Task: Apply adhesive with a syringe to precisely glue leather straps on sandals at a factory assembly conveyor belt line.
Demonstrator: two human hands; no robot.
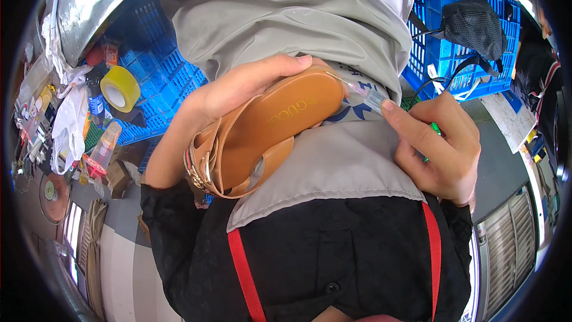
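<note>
My left hand (238, 92) is closed round the toe end of a brown sandal (286, 110), its thumb along the edge of the sole. The sandal tilts over my lap, with its tan footbed facing me. A strap with a striped band and gold-coloured metal trim hangs round its heel end. To the right, the fingers of my right hand (438, 143) are closed on a slim tool with a clear, pale front end (373, 100). Bits of green show between those fingers. The tool's front end points at the sandal's toe, apparently a little apart from it; its exact kind is unclear.
A grey apron (286, 36) with red straps covers my lap. Blue plastic crates (149, 53) stand at both sides; a black mesh bag (475, 27) lies on the right one. At the left are a yellow tape roll (120, 89), plastic bags and clutter.
</note>
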